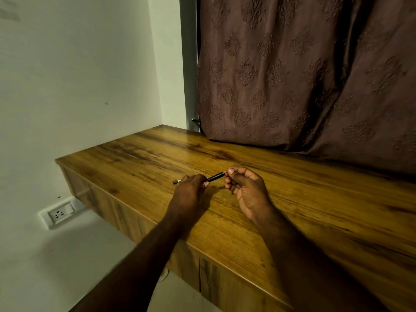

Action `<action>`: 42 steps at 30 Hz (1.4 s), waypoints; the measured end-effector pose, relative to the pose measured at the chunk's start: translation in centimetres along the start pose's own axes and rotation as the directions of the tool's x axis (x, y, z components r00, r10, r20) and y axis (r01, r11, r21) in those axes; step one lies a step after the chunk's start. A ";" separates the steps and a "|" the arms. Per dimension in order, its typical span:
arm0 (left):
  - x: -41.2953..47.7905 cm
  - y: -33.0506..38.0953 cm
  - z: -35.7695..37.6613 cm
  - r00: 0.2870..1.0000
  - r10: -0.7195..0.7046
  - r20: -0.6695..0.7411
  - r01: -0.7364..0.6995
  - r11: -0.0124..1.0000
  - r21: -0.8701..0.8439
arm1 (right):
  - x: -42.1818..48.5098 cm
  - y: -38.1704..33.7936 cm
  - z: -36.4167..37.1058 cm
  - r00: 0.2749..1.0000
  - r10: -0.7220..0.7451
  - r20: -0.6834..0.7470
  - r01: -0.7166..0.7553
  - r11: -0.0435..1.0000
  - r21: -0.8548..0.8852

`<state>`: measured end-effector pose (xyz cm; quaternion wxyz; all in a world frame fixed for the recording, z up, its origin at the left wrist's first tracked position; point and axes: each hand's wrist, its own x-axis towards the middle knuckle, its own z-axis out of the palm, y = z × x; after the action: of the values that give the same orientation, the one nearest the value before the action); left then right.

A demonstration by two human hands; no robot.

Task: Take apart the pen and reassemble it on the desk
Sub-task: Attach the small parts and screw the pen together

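Observation:
A thin black pen barrel (215,177) is held just above the wooden desk (292,199). My left hand (189,190) grips its left part, and a short dark end (177,181) pokes out past the knuckles. My right hand (245,188) pinches something thin at the barrel's right tip between thumb and forefinger. A fine pale refill (239,164) runs up and to the right from that pinch. Where the refill meets the barrel is hidden by my fingers.
A brown patterned curtain (304,75) hangs down onto the back of the desk. A white wall stands on the left, with a socket plate (59,213) below desk level. The desk's front edge runs diagonally under my forearms.

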<state>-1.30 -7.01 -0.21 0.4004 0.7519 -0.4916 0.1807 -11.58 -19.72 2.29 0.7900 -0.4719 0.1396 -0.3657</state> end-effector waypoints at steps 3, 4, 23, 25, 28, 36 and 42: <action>0.0 -0.1 0.0 1.000 -0.004 -0.002 0.004 1.000 0.008 | 0.0 0.0 0.0 1.000 0.004 -0.002 -0.004 1.000 -0.004; 0.0 -0.1 0.1 1.000 -0.002 0.000 0.002 1.000 0.012 | 0.0 0.0 0.0 1.000 0.006 -0.003 -0.006 1.000 -0.005; 0.0 -0.3 0.4 1.000 0.024 -0.004 -0.024 1.000 0.015 | -0.2 0.2 -0.1 1.000 0.027 -0.005 -0.028 0.976 -0.216; 0.0 -0.4 0.5 1.000 0.023 -0.007 -0.023 1.000 0.019 | -0.3 0.3 0.0 1.000 0.010 -0.004 -0.011 0.967 -0.256; 0.0 -0.5 0.6 1.000 0.025 -0.009 -0.025 1.000 0.019 | -0.4 0.3 0.1 1.000 -0.020 -0.005 0.017 0.945 -0.325; 0.0 -1.0 0.8 1.000 0.006 -0.018 -0.006 1.000 0.018 | -0.7 0.3 0.6 0.999 -0.048 0.022 0.052 0.899 -0.435; 0.1 -0.8 0.7 0.999 0.033 -0.011 -0.033 0.999 0.009 | -0.3 1.2 0.3 0.994 -0.106 0.033 0.103 0.773 -0.626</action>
<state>-0.64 -7.47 -0.96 0.3967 0.7445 -0.5008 0.1934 -11.10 -18.96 1.42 0.5662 -0.7139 0.2284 -0.3428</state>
